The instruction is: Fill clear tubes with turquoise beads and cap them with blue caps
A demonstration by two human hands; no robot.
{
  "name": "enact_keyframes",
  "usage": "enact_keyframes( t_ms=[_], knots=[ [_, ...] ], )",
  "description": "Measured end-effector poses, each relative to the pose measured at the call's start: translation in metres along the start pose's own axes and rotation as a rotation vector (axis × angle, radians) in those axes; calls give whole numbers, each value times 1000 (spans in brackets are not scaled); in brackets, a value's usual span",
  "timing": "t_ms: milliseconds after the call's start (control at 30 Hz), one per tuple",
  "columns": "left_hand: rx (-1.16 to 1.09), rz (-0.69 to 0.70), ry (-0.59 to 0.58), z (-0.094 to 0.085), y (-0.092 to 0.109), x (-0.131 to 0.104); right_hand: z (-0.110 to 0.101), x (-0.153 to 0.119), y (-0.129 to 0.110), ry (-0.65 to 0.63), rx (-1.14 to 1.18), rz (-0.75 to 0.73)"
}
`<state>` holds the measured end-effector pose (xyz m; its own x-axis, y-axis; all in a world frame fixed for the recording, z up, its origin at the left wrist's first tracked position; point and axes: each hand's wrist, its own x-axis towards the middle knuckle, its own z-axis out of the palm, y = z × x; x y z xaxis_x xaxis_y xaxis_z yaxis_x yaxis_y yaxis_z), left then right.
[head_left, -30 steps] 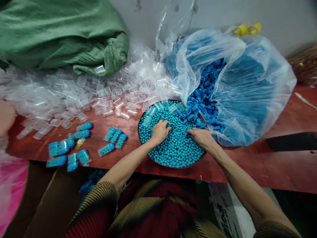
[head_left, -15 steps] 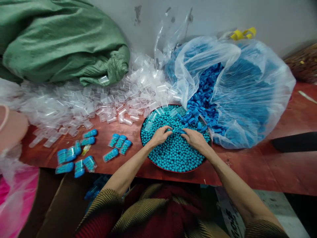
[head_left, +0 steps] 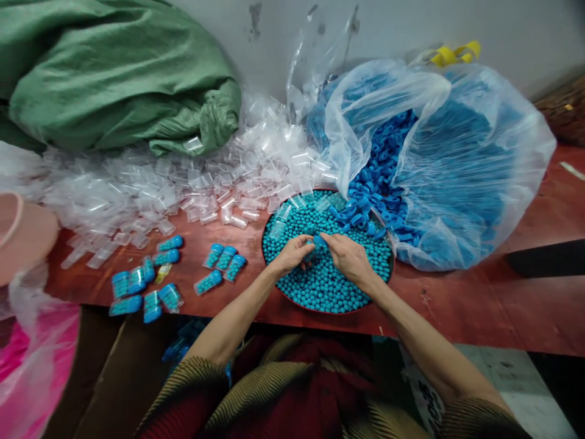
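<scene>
Head: red tabletop [head_left: 448,305], grey wall [head_left: 388,30]; right grip [head_left: 350,255] pinches blue cap [head_left: 320,241], left grip [head_left: 291,253] unclear.

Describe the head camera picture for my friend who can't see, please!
A person's left hand and right hand are close together above a round tray of turquoise beads, the right holding a blue cap. Behind, clear tubes lie beside a bag of blue caps.
</scene>
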<state>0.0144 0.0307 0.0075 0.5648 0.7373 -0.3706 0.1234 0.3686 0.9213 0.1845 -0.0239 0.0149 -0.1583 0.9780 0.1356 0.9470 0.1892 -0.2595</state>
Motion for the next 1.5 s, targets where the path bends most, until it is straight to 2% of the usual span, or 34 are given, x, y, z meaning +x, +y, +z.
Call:
enact_keyframes(
  t_ms=[67, 200, 333, 467, 633, 867, 967, 1067, 1133, 1200, 1267, 1367, 1433, 1500],
  knots=[
    [-31, 23, 1, -4, -1, -2, 0, -8, 2, -26, 36, -22],
    [-5, 32, 2, -7, -3, -5, -2, -15, 8, -21, 250, 47],
    [-11, 73, 10, 4, -3, -8, -4, -10, -3, 127, 526, 159],
    [-52, 111, 57, 15, -1, -13, -5, -8, -19, 155, 658, 269],
    [-27, 111, 46, 17, 0, -21, -8, -13, -17, 106, 697, 141],
    [-36, 171, 144, 27, -5, -22, -11, -14, -9, 53, 683, 33],
    [14, 158, 103, 23, -5, -23, -18, -15, -1, -52, 753, 7],
    [72, 129, -3, 18, 0, -27, -23, -12, 9, -176, 989, 126],
    [82, 140, -24, 17, 4, -29, -21, -9, 11, -133, 1148, 273],
    [91, 164, 10, 20, 7, -30, -14, -7, 6, -8, 1211, 368],
    [109, 208, 80, 24, 7, -30, -7, -7, -3, 90, 1123, 355],
    [154, 319, 189, 28, 4, -29, -1, -14, -17, 86, 843, 186],
    [141, 355, 185, 30, 1, -28, 1, -19, -23, 37, 674, 76],
    [84, 349, 133, 31, 0, -28, 3, -23, -26, 34, 546, 12]
  ],
)
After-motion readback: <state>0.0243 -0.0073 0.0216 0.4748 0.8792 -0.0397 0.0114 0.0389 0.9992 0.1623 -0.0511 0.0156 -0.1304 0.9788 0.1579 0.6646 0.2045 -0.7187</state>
